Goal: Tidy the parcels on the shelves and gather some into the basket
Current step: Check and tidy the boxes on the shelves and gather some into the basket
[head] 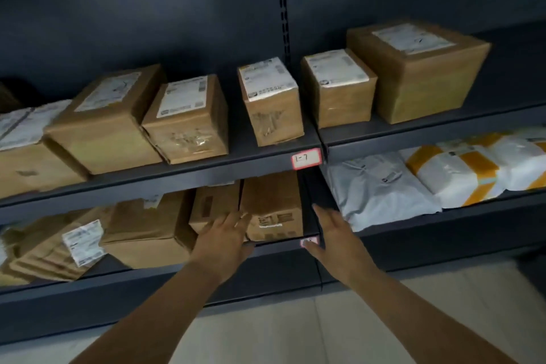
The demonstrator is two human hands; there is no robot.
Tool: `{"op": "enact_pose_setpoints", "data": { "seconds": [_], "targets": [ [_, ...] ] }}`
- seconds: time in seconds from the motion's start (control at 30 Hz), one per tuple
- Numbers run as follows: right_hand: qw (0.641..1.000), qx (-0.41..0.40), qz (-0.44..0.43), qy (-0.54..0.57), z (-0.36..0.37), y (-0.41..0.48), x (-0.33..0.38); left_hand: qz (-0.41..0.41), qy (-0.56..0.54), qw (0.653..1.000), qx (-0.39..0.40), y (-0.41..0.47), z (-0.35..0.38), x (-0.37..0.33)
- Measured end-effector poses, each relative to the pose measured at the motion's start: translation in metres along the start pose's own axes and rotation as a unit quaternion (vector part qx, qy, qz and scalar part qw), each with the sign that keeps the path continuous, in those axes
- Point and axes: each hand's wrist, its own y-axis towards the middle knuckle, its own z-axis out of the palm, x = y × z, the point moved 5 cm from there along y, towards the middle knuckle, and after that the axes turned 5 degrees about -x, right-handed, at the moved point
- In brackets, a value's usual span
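- Two hands reach toward the lower shelf (pixel 283 246) at frame centre.
- Left hand (pixel 225 241), grip wide, lies flat against an upright box (pixel 273 207), its long axis vertical.
- Right hand (pixel 336 238), grip wide, holds nothing.

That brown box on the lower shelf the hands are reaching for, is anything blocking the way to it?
Nothing visible does. The left hand already lies against the front of the brown box, and the right hand is open in the bare gap to its right. A neighbouring box presses close on the left side.
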Motion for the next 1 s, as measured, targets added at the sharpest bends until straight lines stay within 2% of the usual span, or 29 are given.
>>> {"op": "enact_pose_setpoints", "data": {
  "seconds": [0.13, 0.3, 0.43, 0.67, 0.73, 0.83, 0.93, 1.0],
  "targets": [
    [0.998, -0.036, -0.048, 0.008, 0.040, 0.047, -0.006, -0.030, -0.008, 0.999, -0.016, 0.032, 0.044, 0.015],
    [0.997, -0.047, -0.043, 0.038, 0.082, 0.083, -0.017, -0.069, -0.071, 0.994, -0.050, 0.055, 0.078, 0.027],
    [0.990, -0.122, -0.058, 0.029, 0.092, 0.090, -0.020, -0.084, -0.117, 0.984, -0.107, 0.059, 0.084, 0.029],
    [0.986, -0.144, -0.068, 0.053, 0.094, 0.091, -0.021, -0.073, -0.148, 0.978, -0.125, 0.059, 0.080, 0.029],
    [0.984, -0.136, -0.053, 0.097, 0.095, 0.091, -0.027, -0.070, -0.158, 0.977, -0.128, 0.059, 0.082, 0.029],
    [0.960, -0.123, 0.012, 0.249, 0.097, 0.094, -0.040, -0.071, -0.176, 0.974, -0.125, 0.060, 0.085, 0.031],
    [0.960, -0.122, 0.032, 0.249, 0.096, 0.092, -0.046, -0.071, -0.205, 0.968, -0.125, 0.055, 0.083, 0.025],
    [0.960, -0.137, 0.007, 0.244, 0.088, 0.086, -0.044, -0.070, -0.220, 0.962, -0.147, 0.047, 0.082, 0.015]
  ]
}}
